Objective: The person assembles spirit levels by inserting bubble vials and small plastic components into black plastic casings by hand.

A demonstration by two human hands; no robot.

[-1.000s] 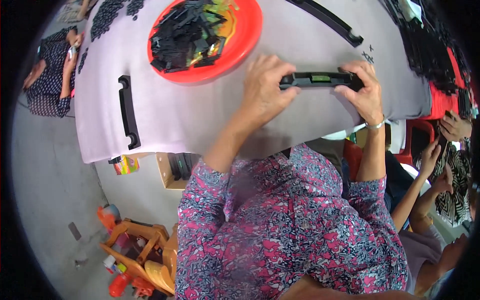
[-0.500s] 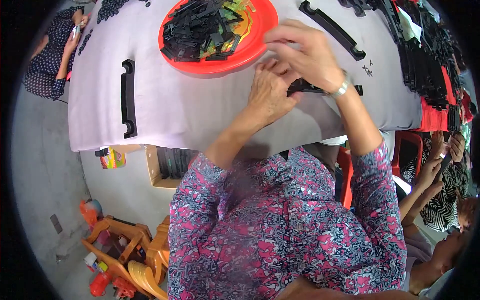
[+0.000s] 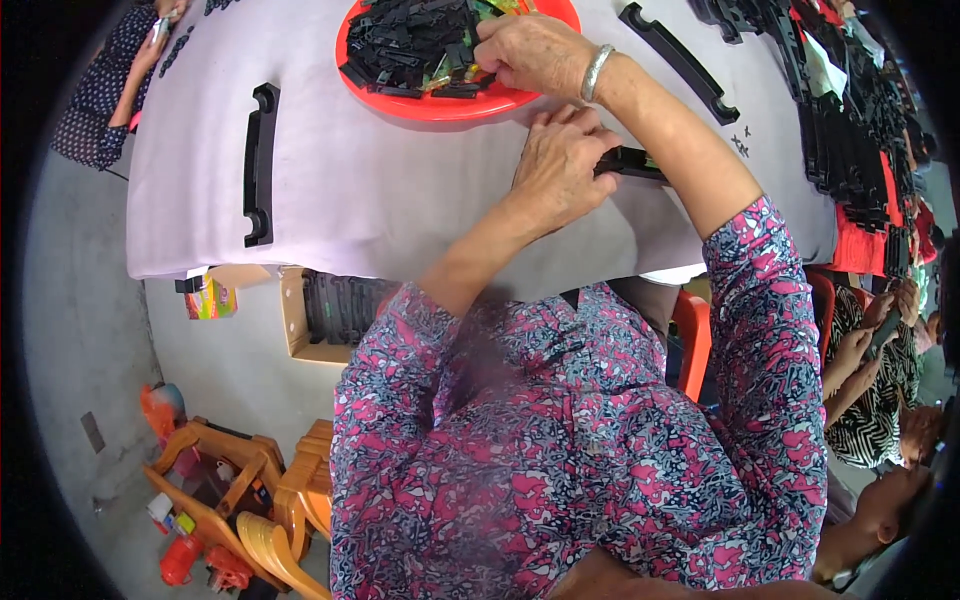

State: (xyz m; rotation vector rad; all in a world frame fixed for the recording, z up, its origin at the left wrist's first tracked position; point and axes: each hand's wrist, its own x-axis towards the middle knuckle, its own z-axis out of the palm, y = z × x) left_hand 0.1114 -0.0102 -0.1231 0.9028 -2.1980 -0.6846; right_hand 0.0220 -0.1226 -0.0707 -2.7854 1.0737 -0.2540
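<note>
I see the left hand [image 3: 553,170] closed over a black plastic handle [image 3: 632,162] at the desk's [image 3: 400,190] near edge | right hand [image 3: 528,52], fingers curled, reaching into the red tray [image 3: 440,105] of small black parts [image 3: 400,45], grip hidden | risk, I judge: the handle slides off the edge if the left hand eases.

**Lighting & picture quality: head view**

Scene is evenly lit by soft, diffuse daylight; no hard shadows are cast on the pale table cloth [image 3: 400,190]. Only faint shading is noted under the left hand [image 3: 555,165] and right hand [image 3: 530,52]. A mild sheen is seen on the red tray [image 3: 440,105] rim; no strong glare. Strong fisheye distortion: table edges are bent, corners are blacked out by vignette. Centre is sharp; slight softness is observed twd. the rim and in the patterned blouse [image 3: 560,450] close to the lens.
</note>
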